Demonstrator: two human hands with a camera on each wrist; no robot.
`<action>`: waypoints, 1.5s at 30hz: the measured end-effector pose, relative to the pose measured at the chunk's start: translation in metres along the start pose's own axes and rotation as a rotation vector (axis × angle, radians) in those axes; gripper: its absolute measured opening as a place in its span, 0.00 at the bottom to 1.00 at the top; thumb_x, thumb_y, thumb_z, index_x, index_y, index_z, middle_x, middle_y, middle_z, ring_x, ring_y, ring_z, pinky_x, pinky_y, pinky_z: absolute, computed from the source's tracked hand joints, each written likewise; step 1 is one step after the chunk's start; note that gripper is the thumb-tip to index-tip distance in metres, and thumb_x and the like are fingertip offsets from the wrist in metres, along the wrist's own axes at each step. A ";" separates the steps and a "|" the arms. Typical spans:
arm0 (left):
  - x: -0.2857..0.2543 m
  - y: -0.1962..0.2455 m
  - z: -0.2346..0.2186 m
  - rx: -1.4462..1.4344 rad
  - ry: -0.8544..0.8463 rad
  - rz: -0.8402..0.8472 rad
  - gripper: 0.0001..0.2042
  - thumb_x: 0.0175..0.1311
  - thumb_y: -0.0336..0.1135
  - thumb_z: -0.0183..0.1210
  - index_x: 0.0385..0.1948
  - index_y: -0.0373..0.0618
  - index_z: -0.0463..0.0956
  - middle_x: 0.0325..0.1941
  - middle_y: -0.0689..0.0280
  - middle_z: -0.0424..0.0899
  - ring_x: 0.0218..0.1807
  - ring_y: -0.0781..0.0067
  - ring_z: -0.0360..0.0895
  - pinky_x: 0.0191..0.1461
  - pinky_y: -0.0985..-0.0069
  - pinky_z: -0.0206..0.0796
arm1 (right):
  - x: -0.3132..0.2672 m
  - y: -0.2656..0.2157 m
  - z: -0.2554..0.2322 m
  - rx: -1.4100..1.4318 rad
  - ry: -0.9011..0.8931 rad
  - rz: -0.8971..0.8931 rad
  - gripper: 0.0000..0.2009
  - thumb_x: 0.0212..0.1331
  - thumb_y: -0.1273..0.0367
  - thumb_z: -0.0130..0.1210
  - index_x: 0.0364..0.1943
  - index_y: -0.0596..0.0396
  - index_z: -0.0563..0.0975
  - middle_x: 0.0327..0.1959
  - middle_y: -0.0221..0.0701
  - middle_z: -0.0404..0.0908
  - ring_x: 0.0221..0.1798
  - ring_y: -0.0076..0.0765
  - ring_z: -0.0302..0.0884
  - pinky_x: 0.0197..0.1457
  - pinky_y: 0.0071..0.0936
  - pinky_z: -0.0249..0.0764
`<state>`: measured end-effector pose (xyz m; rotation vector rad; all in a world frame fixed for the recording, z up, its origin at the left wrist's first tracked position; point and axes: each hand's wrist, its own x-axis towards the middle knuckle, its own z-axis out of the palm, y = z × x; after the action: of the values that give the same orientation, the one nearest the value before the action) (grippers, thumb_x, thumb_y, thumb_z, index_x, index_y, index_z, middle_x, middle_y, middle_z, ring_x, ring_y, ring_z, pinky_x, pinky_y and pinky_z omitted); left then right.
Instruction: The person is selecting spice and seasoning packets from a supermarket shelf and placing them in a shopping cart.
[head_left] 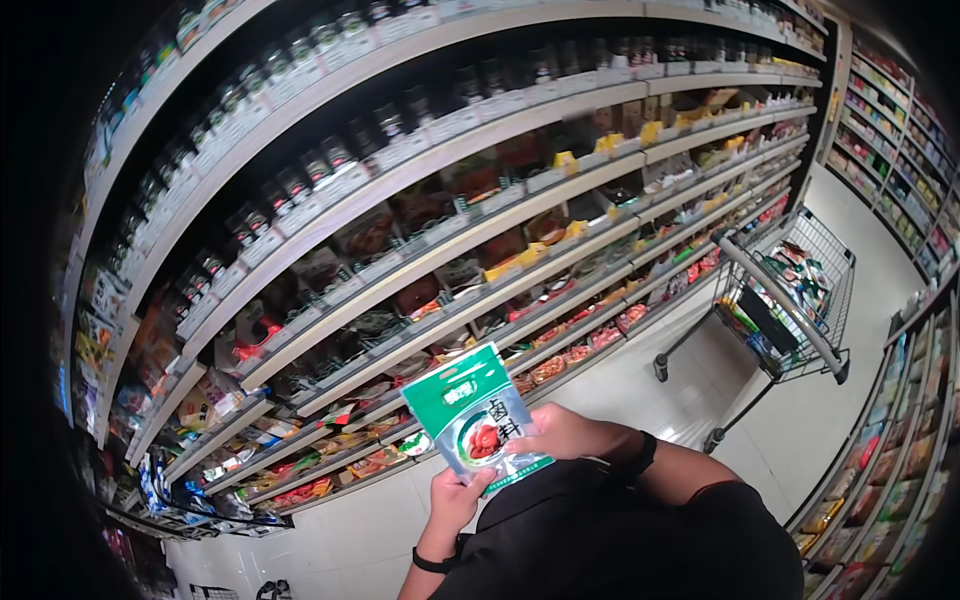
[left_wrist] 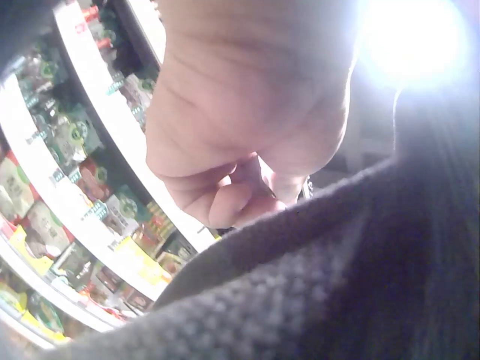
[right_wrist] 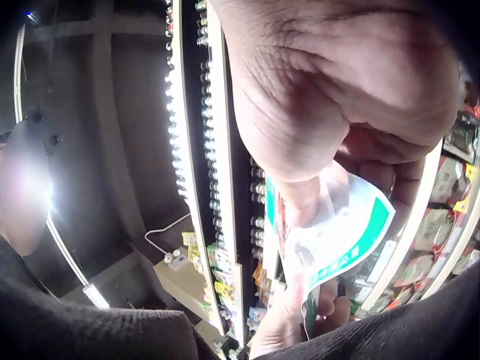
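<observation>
A flat green-and-clear spice packet (head_left: pixel 462 405), printed with dark characters and a picture of red food, is held in front of the body in the head view. My right hand (head_left: pixel 565 433) pinches its right edge, thumb across the front. At the lower left corner, my left hand (head_left: pixel 455 503) grips it with the thumb on top. From the right wrist, the packet (right_wrist: pixel 341 232) looks bent and shiny between both hands. In the left wrist view my left hand (left_wrist: pixel 247 97) has curled fingers, and a dark sleeve (left_wrist: pixel 300 255) hides most of what they hold.
Long shelves (head_left: pixel 440 250) of jars and bagged goods run along the front and left. A shopping cart (head_left: pixel 790 295) with packages in it stands to the right on the pale tiled floor (head_left: pixel 690 385). Another stocked shelf (head_left: pixel 880 450) lines the lower right.
</observation>
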<state>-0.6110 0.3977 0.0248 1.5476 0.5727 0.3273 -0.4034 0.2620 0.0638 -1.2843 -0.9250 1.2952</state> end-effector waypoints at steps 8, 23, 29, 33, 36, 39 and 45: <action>0.047 0.038 0.126 0.010 -0.335 0.091 0.10 0.63 0.33 0.60 0.43 0.39 0.79 0.37 0.68 0.84 0.39 0.84 0.76 0.43 0.83 0.68 | -0.110 0.022 -0.078 -0.041 0.360 -0.014 0.15 0.59 0.67 0.59 0.46 0.63 0.77 0.39 0.31 0.82 0.40 0.20 0.76 0.43 0.21 0.72; 0.074 0.057 0.212 0.072 -0.807 -0.088 0.11 0.59 0.35 0.64 0.39 0.41 0.78 0.31 0.71 0.82 0.31 0.85 0.77 0.33 0.85 0.68 | -0.196 0.043 -0.103 0.137 0.767 -0.048 0.15 0.59 0.68 0.57 0.47 0.64 0.76 0.38 0.33 0.82 0.39 0.23 0.77 0.44 0.25 0.74; 0.069 0.049 0.199 0.140 -0.809 -0.167 0.08 0.58 0.32 0.65 0.36 0.41 0.79 0.30 0.71 0.82 0.31 0.85 0.77 0.34 0.85 0.69 | -0.192 0.038 -0.105 0.196 0.599 -0.198 0.14 0.61 0.68 0.56 0.47 0.63 0.76 0.39 0.30 0.82 0.41 0.19 0.76 0.45 0.22 0.72; 0.068 0.050 0.200 0.096 -0.679 -0.136 0.07 0.58 0.28 0.64 0.37 0.41 0.79 0.30 0.72 0.81 0.30 0.86 0.75 0.32 0.85 0.67 | -0.177 0.055 -0.108 0.410 0.588 -0.264 0.11 0.64 0.70 0.54 0.45 0.64 0.76 0.37 0.29 0.81 0.41 0.18 0.76 0.42 0.20 0.73; 0.072 0.045 0.195 0.091 -0.624 -0.081 0.07 0.58 0.27 0.63 0.38 0.41 0.78 0.31 0.73 0.80 0.29 0.86 0.74 0.32 0.85 0.66 | -0.174 0.066 -0.121 0.371 0.587 -0.274 0.11 0.64 0.70 0.54 0.45 0.65 0.76 0.35 0.29 0.81 0.38 0.18 0.76 0.41 0.20 0.73; 0.078 0.043 0.186 0.203 -0.595 -0.067 0.07 0.59 0.27 0.63 0.38 0.41 0.78 0.31 0.74 0.79 0.29 0.86 0.73 0.34 0.85 0.66 | -0.163 0.084 -0.132 0.168 0.650 -0.337 0.10 0.64 0.69 0.54 0.41 0.65 0.76 0.33 0.31 0.82 0.33 0.19 0.77 0.35 0.18 0.73; 0.105 0.044 0.176 0.237 -0.580 -0.086 0.04 0.60 0.29 0.63 0.33 0.42 0.78 0.28 0.74 0.79 0.28 0.87 0.72 0.31 0.85 0.64 | -0.138 0.060 -0.154 0.238 0.586 -0.144 0.10 0.62 0.68 0.55 0.39 0.64 0.76 0.28 0.31 0.81 0.18 0.17 0.69 0.19 0.17 0.64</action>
<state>-0.4228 0.3068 0.0410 1.7391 0.2213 -0.2641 -0.2772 0.0961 0.0101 -1.2791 -0.4238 0.8144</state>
